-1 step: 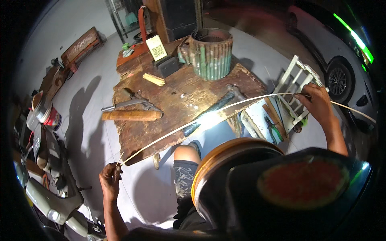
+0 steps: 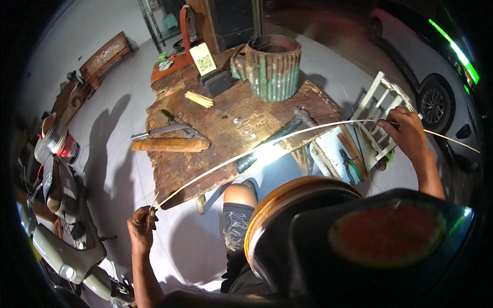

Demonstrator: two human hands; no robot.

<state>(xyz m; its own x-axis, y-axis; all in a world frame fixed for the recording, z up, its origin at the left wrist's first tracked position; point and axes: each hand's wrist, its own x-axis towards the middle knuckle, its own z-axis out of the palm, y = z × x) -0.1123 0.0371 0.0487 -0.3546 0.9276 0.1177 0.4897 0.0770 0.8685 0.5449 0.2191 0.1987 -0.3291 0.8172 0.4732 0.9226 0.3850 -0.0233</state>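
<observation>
While bowed over the workbench, the cane strip is pinched by left hand and right hand

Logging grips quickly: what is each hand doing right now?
Left hand: closed, pinching one end of the long thin strip.
Right hand: closed around the same strip near its other end.

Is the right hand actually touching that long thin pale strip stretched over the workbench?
Touching. The head view shows the right hand with fingers closed around the long pale strip, which runs on past it; the left hand pinches the other end.
</observation>
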